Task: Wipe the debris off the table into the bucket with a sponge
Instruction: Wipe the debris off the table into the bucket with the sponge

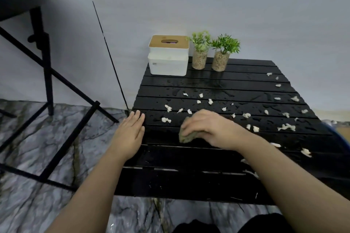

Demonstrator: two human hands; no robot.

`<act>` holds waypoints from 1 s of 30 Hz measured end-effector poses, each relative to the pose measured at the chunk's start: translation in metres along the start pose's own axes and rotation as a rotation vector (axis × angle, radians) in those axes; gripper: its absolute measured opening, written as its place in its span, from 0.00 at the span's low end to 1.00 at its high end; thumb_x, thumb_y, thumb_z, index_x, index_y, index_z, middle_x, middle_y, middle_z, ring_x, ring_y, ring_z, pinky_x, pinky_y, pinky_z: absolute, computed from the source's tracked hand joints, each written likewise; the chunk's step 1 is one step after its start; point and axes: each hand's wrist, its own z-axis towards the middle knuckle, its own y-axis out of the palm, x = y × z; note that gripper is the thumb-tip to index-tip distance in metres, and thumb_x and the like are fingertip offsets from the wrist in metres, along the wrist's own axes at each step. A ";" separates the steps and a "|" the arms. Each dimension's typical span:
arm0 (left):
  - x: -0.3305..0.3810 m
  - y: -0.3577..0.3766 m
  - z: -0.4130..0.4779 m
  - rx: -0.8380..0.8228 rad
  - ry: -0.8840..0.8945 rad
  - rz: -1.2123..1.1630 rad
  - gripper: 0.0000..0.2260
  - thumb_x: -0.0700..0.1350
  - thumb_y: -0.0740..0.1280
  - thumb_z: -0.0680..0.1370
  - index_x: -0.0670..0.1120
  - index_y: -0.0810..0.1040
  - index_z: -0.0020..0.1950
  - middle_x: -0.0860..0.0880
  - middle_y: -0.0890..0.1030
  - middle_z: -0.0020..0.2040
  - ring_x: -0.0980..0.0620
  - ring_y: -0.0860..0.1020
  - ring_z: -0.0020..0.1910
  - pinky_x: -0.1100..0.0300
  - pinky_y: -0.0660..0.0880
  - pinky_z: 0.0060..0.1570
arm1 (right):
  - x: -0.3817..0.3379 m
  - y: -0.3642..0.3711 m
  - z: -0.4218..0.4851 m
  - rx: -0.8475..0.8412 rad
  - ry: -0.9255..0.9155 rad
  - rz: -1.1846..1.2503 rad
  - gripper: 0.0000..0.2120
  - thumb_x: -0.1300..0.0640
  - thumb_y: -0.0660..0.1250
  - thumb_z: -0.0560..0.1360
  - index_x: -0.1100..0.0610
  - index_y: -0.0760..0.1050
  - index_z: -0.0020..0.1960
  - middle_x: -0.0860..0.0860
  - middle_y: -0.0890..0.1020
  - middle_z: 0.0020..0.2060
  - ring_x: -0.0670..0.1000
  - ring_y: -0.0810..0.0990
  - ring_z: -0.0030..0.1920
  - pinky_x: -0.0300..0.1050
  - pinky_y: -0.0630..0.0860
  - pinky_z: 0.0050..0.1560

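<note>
Your right hand [210,128] is curled over the sponge [184,136] and presses it onto the slatted tabletop [189,159], on your side of the tissue box [168,56] and slightly to the right of it. Your left hand [130,132] lies flat with straight fingers on the tabletop edge, on the same side as the tissue box but closer to you; it holds nothing.

The white debris [287,127] is scattered from just in front of the tissue box all the way to the side opposite to it. On that opposite side a blue curved rim shows at the tabletop edge; I judge that it is the bucket [340,136], though most of it is out of view.

One scrap lies on the tissue-box side of the sponge, so I think you should begin the stroke behind that scrap; otherwise it will be left.

- Push away from the tissue box toward the bucket, along the slats and not across them; the gaps can probably catch small pieces.
- Water drops [200,89] cover the surface, so the scraps may stick; press the sponge flat and firm, and gather them into one group before the edge.
- Work row by row; take care near the two potted plants [210,53] just beside the tissue box, because they look light.
</note>
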 end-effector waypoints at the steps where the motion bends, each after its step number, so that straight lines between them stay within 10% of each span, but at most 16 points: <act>1: -0.001 0.000 0.000 -0.004 0.001 -0.008 0.21 0.47 0.50 0.82 0.46 0.54 0.75 0.49 0.52 0.77 0.53 0.47 0.76 0.57 0.44 0.75 | -0.005 0.015 0.020 0.022 -0.031 -0.004 0.09 0.64 0.67 0.71 0.55 0.81 0.49 0.48 0.84 0.49 0.50 0.77 0.52 0.45 0.70 0.56; 6: 0.000 -0.001 -0.001 -0.004 -0.005 0.005 0.22 0.48 0.51 0.81 0.46 0.56 0.75 0.49 0.54 0.77 0.52 0.49 0.76 0.56 0.46 0.75 | 0.003 0.048 0.045 -0.014 0.002 -0.072 0.16 0.69 0.68 0.68 0.50 0.80 0.49 0.45 0.82 0.50 0.53 0.75 0.50 0.56 0.74 0.49; 15: 0.016 -0.003 0.038 0.028 0.015 -0.009 0.21 0.49 0.50 0.82 0.48 0.55 0.75 0.50 0.54 0.77 0.54 0.49 0.76 0.59 0.45 0.73 | 0.021 -0.019 -0.045 0.005 0.083 0.017 0.10 0.52 0.60 0.78 0.53 0.80 0.51 0.48 0.83 0.50 0.42 0.74 0.52 0.36 0.67 0.57; 23: 0.008 0.007 0.044 -0.059 0.008 0.089 0.23 0.51 0.46 0.82 0.48 0.49 0.76 0.50 0.47 0.78 0.55 0.43 0.76 0.58 0.41 0.74 | 0.039 0.054 0.077 -0.016 -0.025 -0.083 0.16 0.65 0.68 0.71 0.51 0.78 0.56 0.50 0.80 0.57 0.57 0.74 0.56 0.62 0.74 0.53; 30: 0.008 0.014 0.046 -0.033 0.010 0.131 0.24 0.53 0.45 0.81 0.48 0.46 0.76 0.51 0.45 0.78 0.54 0.41 0.76 0.57 0.40 0.74 | 0.049 -0.024 -0.031 -0.166 0.129 -0.013 0.11 0.60 0.63 0.74 0.51 0.79 0.54 0.47 0.81 0.54 0.44 0.71 0.54 0.35 0.64 0.60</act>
